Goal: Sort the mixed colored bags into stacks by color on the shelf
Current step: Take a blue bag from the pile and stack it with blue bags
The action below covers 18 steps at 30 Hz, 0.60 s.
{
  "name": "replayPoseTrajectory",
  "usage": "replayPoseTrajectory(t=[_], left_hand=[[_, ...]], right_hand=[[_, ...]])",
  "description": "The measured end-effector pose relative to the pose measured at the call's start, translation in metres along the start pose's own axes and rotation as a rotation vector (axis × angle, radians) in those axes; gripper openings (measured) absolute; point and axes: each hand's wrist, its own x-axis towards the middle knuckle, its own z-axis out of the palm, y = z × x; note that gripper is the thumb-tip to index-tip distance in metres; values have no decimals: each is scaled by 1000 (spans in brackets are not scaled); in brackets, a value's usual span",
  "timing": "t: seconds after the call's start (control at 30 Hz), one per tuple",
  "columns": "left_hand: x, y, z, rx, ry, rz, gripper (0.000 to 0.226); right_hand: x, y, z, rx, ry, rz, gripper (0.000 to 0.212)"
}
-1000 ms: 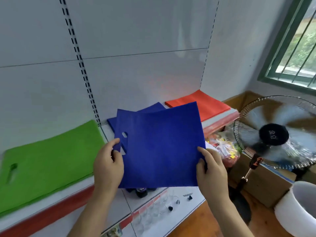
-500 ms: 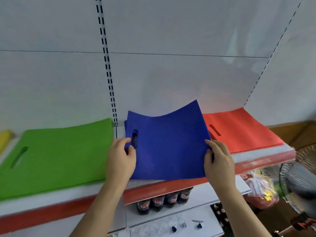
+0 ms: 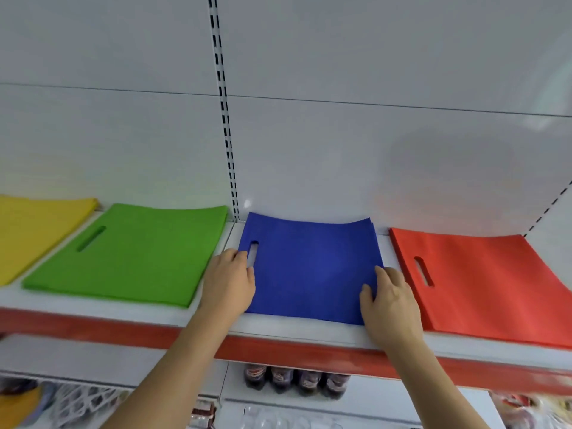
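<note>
The blue bag [image 3: 309, 267] lies flat on top of the blue stack on the white shelf [image 3: 294, 331], its handle slot to the left. My left hand [image 3: 229, 281] holds its left edge beside the slot, thumb on top and fingers curled at the edge. My right hand [image 3: 391, 305] rests on the bag's right front corner with thumb and fingers laid on the cloth. A green stack [image 3: 133, 252] lies to the left, a yellow stack [image 3: 34, 230] at the far left, and a red-orange stack [image 3: 483, 283] to the right.
The shelf's white back wall, with a slotted upright [image 3: 224, 119], rises right behind the stacks. A red strip [image 3: 278, 351] runs along the shelf's front edge. Dark drink bottles [image 3: 297, 380] stand on the shelf below, with other goods at the lower left and right.
The blue bag went from held up in front of me down onto the blue stack, and now lies flat. My right hand's grip has loosened into fingers resting on top.
</note>
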Motion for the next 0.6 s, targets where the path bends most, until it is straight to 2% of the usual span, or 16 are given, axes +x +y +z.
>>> replayPoseTrajectory(t=[0.2,0.33,0.47,0.6], left_hand=[[2,2,-2,112,-23,-28,37],[2,5,-5,111,-57,-41,46],[-6,9,-17,73,32,-67,54],[-28,5,-34,95,117,-68,54]], right_hand=[[5,6,7,-110,-44,-65,42],[2,2,6,-154,-37,-85,46],[-1,-5,2,-139,30,-121,60],[-14,-33,5,-68,82,-251,59]])
